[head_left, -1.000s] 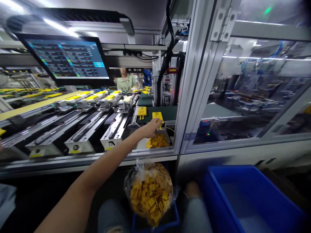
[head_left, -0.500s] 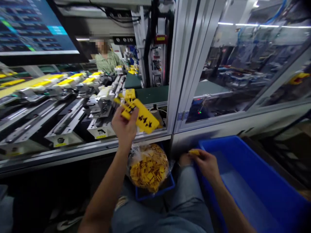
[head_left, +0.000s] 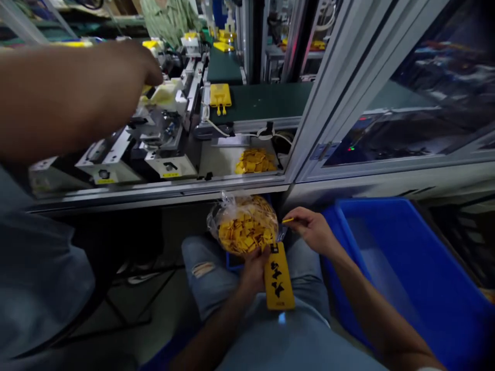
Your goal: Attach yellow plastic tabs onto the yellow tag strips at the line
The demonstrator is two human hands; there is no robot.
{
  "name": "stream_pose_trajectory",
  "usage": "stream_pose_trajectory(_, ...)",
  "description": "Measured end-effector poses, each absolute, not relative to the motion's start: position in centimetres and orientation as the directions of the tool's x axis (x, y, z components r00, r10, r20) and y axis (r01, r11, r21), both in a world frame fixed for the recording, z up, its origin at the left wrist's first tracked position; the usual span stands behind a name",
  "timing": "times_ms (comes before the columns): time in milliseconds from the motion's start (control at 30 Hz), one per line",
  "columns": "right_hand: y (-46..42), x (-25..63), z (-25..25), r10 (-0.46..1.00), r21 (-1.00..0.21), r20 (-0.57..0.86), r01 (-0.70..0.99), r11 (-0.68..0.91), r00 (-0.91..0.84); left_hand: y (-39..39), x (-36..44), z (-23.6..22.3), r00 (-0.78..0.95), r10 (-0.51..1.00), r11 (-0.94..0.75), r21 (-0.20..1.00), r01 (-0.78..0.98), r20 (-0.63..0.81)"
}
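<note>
My left hand (head_left: 254, 273) sits over my lap, shut on a flat yellow plastic part with black markings (head_left: 279, 278), which stands upright. My right hand (head_left: 311, 230) pinches a thin yellow sliver (head_left: 287, 220) between its fingertips, close to a clear plastic bag of small yellow pieces (head_left: 244, 225). That bag rests on my thighs, on a blue tray (head_left: 234, 263) that is mostly hidden beneath it.
A blue plastic bin (head_left: 386, 216) stands to my right. A co-worker's arm (head_left: 77, 98) reaches across from the left toward a white machine fixture (head_left: 164, 98). Ahead, a yellow part lies on a green conveyor (head_left: 263, 100), above loose yellow pieces (head_left: 255, 161).
My view has tipped down. My left hand has come down from the machine to my lap with the yellow part. My right hand has moved left from the bin, and a co-worker's arm has entered.
</note>
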State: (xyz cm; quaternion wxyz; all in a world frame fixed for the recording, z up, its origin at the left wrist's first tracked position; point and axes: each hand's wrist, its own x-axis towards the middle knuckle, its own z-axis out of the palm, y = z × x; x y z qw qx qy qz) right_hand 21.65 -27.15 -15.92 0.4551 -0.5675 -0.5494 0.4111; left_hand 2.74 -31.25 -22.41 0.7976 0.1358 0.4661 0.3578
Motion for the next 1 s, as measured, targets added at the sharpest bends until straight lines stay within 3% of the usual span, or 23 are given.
stream_pose_trajectory(133, -29.1, 21.1, -16.4, 0.989, -0.884, -0.036, 0.466, 0.035, -0.142, -32.3, 3.1, -23.0, 0.361, 0.676, 0.734, 0.538, -0.414, -0.643)
stream_pose_trajectory(233, -30.0, 21.0, -16.8, 0.963, -0.851, -0.189, 0.521, -0.063, -0.191, -32.6, 3.5, -23.2, 0.363, 0.669, 0.739, 0.528, -0.419, -0.648)
stream_pose_trajectory(333, -30.2, 21.1, -17.9, 0.941, -0.821, -0.247, 0.565, -0.076, -0.232, -32.6, 3.9, -23.3, 0.368, 0.647, 0.758, 0.511, -0.405, -0.667)
stream_pose_trajectory(633, -30.2, 21.1, -19.7, 0.927, -0.777, -0.28, 0.627, -0.065, -0.251, -32.8, 3.9, -22.8, 0.358, 0.663, 0.745, 0.531, -0.404, -0.657)
stream_pose_trajectory(867, -31.5, 21.4, -20.6, 0.957, -0.79, -0.124, 0.61, 0.065, -0.263, -33.3, 4.1, -23.3, 0.359, 0.696, 0.718, 0.59, -0.369, -0.622)
stream_pose_trajectory(1000, -32.5, 21.0, -20.9, 0.988, -0.816, -0.129, 0.576, -0.059, -0.082, -33.0, 3.6, -23.7, 0.321, 0.728, 0.685, 0.655, -0.319, -0.606)
